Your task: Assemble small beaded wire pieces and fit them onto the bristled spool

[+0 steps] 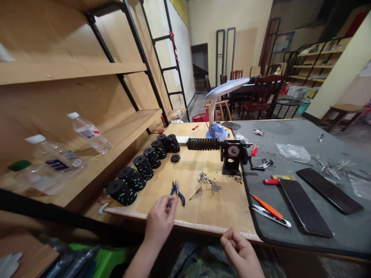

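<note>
My left hand [161,218] is closed above the table's front edge, thumb and fingers together near the pliers [180,196] with blue handles. A small dark bit shows between those fingers, too small to name. My right hand [240,250] hovers at the front edge, fingertips pinched; what they hold, if anything, cannot be seen. Beyond the pliers are a heap of coloured beads [204,178], small metal pins [215,187] and a thin pointed tool [196,193]. Black spools [144,166] with green flecks line the table's left side. A black hand-cranked winder [232,154] carries a row of black discs [203,144].
A blue desk lamp [216,129] stands behind the winder. On the grey mat [278,143] lie orange-handled snips [269,210], two dark phones [305,206], a red lighter [271,182] and plastic bags [293,151]. Plastic bottles [88,133] rest on the left shelf.
</note>
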